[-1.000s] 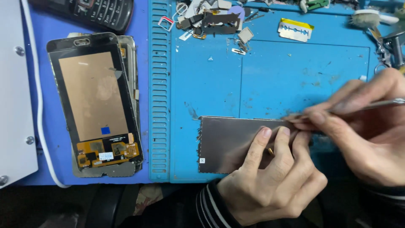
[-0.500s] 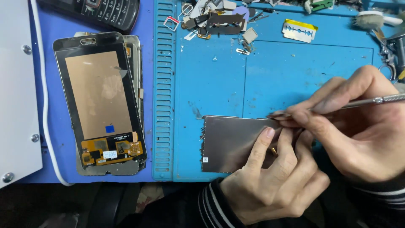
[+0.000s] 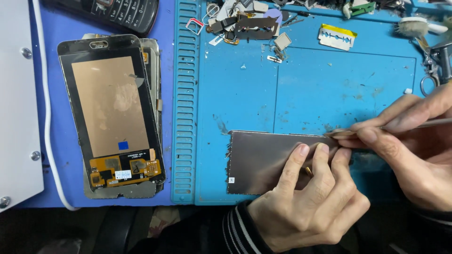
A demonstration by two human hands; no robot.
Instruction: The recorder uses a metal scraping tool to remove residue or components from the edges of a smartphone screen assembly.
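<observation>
The blue mat lies bare across its middle, above the metal panel, leaving open room there for a hand. Along the far edge, a clutter of small parts, a razor blade, a brush and scissors at the right crowd the way. To the left, the ridged mat edge and a stack of phone screens fill the space.

Hands on metal panel
</observation>
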